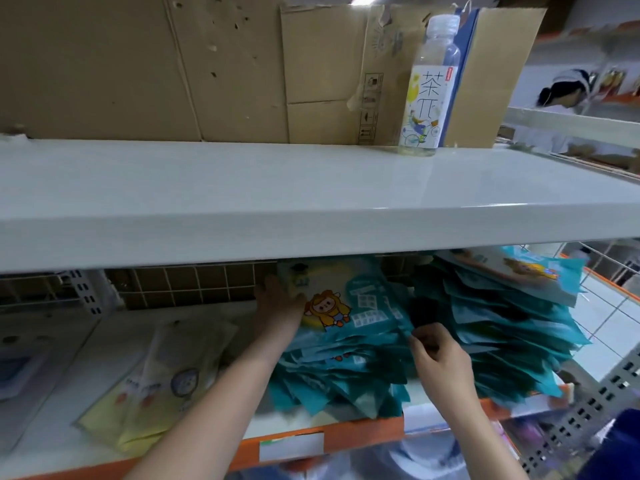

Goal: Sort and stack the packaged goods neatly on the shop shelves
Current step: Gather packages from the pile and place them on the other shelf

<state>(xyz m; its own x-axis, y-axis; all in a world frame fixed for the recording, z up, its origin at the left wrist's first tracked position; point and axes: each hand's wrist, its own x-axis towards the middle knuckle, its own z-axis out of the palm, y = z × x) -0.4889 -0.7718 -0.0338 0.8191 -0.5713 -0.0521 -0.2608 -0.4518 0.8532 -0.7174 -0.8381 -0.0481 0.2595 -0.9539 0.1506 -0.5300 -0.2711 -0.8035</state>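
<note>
While the left hand (pixel 277 299) lies flat, fingers straight, against the far left edge of the teal packet stack (pixel 346 348), the right hand (pixel 438 355) pinches packet corners at its near right side. Thin, glossy and limp, these packets likely slide; squaring from both edges seems wiser than lifting.

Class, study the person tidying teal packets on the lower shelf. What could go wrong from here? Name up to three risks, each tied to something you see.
1. The teal stack between the hands is fanned, with corners overhanging the orange shelf edge; nudging it may spill packets.
2. The right-hand stack leans unevenly and could topple if bumped.
3. The left hand presses the top packet while the right hand pinches an edge; pulling might drag packets out.
</note>
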